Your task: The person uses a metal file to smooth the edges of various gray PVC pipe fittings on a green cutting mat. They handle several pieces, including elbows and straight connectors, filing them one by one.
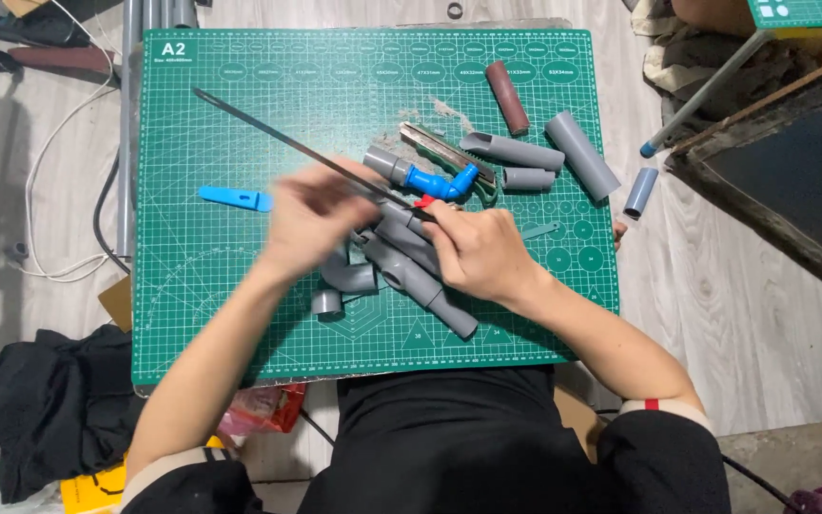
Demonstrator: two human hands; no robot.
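Note:
My right hand (478, 252) is closed around the red-tipped end (423, 201) of a long thin metal saw blade (278, 138) that slants up-left across the green cutting mat (202, 314). It also rests on a grey pipe assembly (420, 281) lying on the mat. My left hand (311, 219) is blurred. It hovers over the blade's middle and the grey fittings, and its grip cannot be made out. A grey elbow (349, 277) and a short grey ring (326, 303) lie just below it.
Behind the hands lie a grey pipe with a blue elbow (435, 183), a utility knife (449, 150), several cut grey pipe pieces (577, 152) and a brown roll (507, 97). A blue flat tool (235, 198) lies to the left. Black cloth (49, 409) and a white cable (49, 181) lie off the mat.

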